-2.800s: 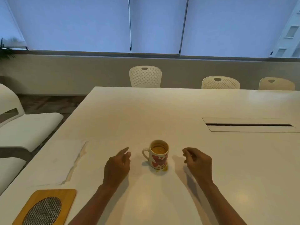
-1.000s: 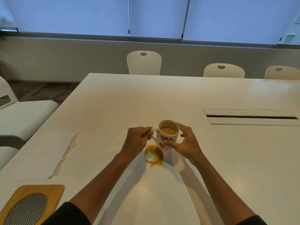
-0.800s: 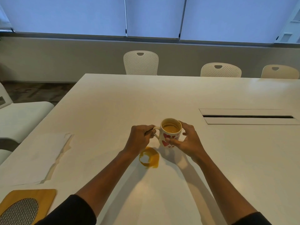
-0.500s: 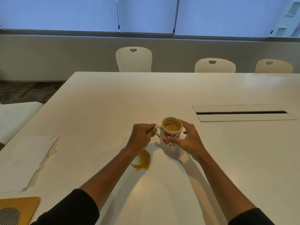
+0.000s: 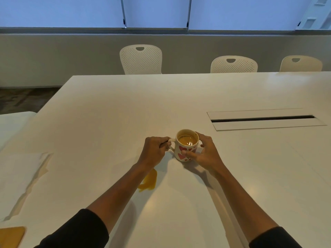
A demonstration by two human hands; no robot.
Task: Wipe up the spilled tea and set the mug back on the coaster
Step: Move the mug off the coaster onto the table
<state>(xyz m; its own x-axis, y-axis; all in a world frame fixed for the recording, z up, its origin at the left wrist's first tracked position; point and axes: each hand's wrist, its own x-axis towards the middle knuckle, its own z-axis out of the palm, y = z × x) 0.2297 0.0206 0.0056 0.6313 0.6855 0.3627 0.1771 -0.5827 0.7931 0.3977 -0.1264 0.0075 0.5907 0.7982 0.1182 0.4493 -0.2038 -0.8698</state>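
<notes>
While both hands hold it, the mug [image 5: 187,145] sits upright on the big white table [image 5: 232,176]. It is white with red hearts, and it has brown tea inside. I cannot tell if its bottom touches the table or is just above it.

To the left of the mug, the left hand [image 5: 155,151] is curled shut, pinching the mug's handle. To the right of the mug, the right hand [image 5: 206,154] wraps around the mug's side, with its thumb [image 5: 189,154] pressed on the hearts and its fingers around the far side. Both arms have dark sleeves [image 5: 78,230] near the bottom edge.

Nearer to the person than the mug, and a bit to its left, lies the spilled tea [image 5: 149,181]. It is a yellow-brown puddle, and the left arm hides part of it.

Far to the left of the mug lie white paper towels [image 5: 19,178] with a torn edge. Near the bottom left corner, well apart from the mug, only a corner of the wooden coaster [image 5: 10,236] shows.

Past the mug, to its right, a long dark slot [image 5: 262,119] is cut into the table. Beyond the table stand 3 white chairs [image 5: 141,59] by a grey wall.
</notes>
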